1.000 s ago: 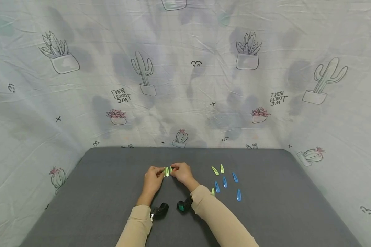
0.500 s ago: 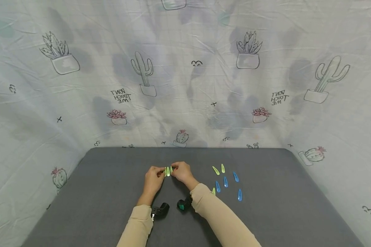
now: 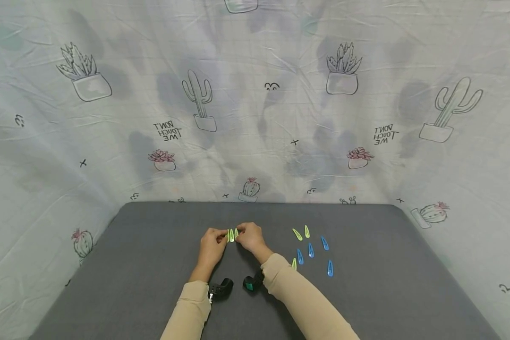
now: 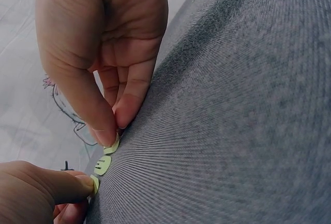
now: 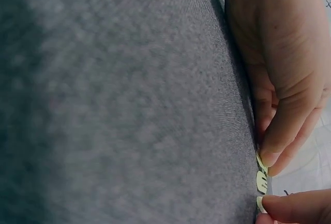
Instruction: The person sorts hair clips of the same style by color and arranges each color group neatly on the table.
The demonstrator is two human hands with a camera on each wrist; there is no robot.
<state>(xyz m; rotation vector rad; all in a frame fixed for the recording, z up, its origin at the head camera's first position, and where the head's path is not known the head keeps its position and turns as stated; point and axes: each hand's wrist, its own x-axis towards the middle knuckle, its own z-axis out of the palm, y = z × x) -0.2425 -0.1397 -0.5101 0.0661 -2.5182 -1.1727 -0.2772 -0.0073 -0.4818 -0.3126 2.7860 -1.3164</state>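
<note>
Three light-green snap hair clips stand side by side on the grey table between the hands. My left hand [image 3: 211, 245] pinches the left hair clip [image 4: 95, 184] between thumb and fingers, and its thumb covers part of it. The right hair clip [image 3: 236, 233] is pinched at its edge by the thumb and fingertips of my right hand [image 3: 250, 236]. Between these two lies the middle hair clip [image 3: 231, 235], which no finger covers. In the left wrist view the middle clip's rounded end [image 4: 102, 165] shows slots, close to both neighbours.
To the right lie more green hair clips [image 3: 307, 231] and several blue hair clips [image 3: 310, 250], loosely spread. My right sleeve [image 3: 306, 293] partly overlaps one green clip [image 3: 294, 263]. A cactus-print cloth [image 3: 255, 118] hangs behind the grey table [image 3: 153, 264].
The right hair clip has shifted slightly left, toward the middle one, with my right hand. Both hands otherwise keep their places; the whole head view has drifted a little.
</note>
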